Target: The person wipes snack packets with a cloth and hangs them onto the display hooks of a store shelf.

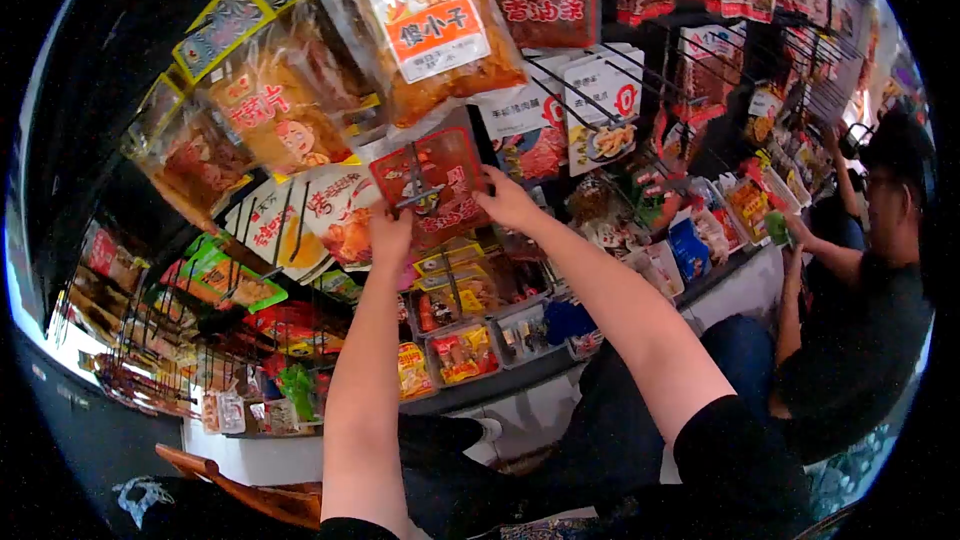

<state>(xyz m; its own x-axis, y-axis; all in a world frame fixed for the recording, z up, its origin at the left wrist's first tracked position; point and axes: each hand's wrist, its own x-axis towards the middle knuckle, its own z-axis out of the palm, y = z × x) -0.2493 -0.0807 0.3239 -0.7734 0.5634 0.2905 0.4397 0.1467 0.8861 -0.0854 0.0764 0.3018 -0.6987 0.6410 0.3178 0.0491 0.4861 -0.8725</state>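
Both arms reach forward to a red snack packet (pixel 447 202) with a printed front, in front of the rack. My left hand (pixel 390 234) is closed on its lower left edge. At the right edge, my right hand (pixel 507 201) grips it with the thumb and fingers. A black hook shows across the packet's face; whether the packet hangs on a hook, I cannot tell. Just above hangs a large clear bag (pixel 415 30) with an orange and white label. White-fronted packets (pixel 335 202) hang to the left of my left hand.
Black rack hooks (pixel 600 90) stick out around my hands. Below, clear bins (pixel 465 352) hold small colourful packets. Yellow-edged bags (pixel 270 105) hang at upper left. At right, another person (pixel 850 270) in a dark shirt holds a green item (pixel 777 227). A wooden chair part (pixel 240 490) is at lower left.
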